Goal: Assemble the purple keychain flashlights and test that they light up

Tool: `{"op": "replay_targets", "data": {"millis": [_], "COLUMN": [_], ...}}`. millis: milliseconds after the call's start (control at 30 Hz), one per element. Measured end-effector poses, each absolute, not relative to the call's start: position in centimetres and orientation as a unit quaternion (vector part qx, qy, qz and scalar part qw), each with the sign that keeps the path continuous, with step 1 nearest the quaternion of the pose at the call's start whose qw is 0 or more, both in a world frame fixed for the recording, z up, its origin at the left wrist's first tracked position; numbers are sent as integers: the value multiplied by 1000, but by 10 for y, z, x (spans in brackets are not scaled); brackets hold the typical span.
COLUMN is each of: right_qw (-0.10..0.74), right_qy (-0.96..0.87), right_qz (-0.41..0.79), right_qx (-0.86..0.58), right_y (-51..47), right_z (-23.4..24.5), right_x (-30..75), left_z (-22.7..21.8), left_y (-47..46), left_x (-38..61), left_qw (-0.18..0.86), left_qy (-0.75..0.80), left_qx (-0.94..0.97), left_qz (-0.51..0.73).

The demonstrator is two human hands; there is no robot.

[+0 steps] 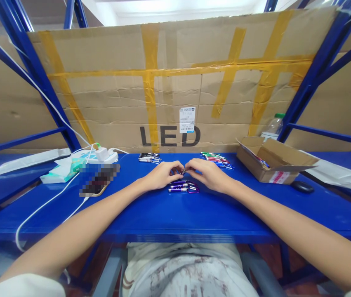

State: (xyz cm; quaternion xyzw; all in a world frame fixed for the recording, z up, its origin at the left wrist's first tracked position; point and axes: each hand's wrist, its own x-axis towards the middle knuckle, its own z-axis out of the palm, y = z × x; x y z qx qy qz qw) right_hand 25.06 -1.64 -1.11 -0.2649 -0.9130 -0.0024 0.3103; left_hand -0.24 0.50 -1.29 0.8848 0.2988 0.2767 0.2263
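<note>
My left hand (pixel 163 174) and my right hand (pixel 208 173) meet at the middle of the blue shelf (pixel 175 214), fingers curled together on a small keychain flashlight (pixel 184 169) held between their tips. Just below them lie a few purple keychain flashlights (pixel 184 187) with carabiner clips. Farther back lie a small row of dark flashlights (pixel 149 157) on the left and a row of coloured flashlights (pixel 217 159) on the right.
An open cardboard box (pixel 271 165) sits at the right with a plastic bottle (pixel 273 128) behind it. A power strip (pixel 101 156) with white cable, a tissue pack (pixel 62 171) and a blurred phone (pixel 97 179) lie left. Taped cardboard (pixel 175 82) forms the back wall.
</note>
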Motion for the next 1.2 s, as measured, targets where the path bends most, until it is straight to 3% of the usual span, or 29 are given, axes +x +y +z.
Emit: {"op": "replay_targets", "data": {"millis": [700, 1000, 1200], "right_qw": [269, 322, 225], "right_qy": [-922, -865, -878], "right_qz": [-17, -62, -71], "right_qx": [-279, -379, -416], "right_y": [-23, 3, 28], "right_z": [-7, -10, -27], "right_x": [250, 266, 290], "left_z": [-14, -16, -16], "left_y": [7, 9, 9], "left_x": [-3, -3, -3], "left_qw": [242, 248, 243], "left_qy": [293, 299, 301], "left_qx": [881, 875, 878], "left_qz": [282, 291, 283]}}
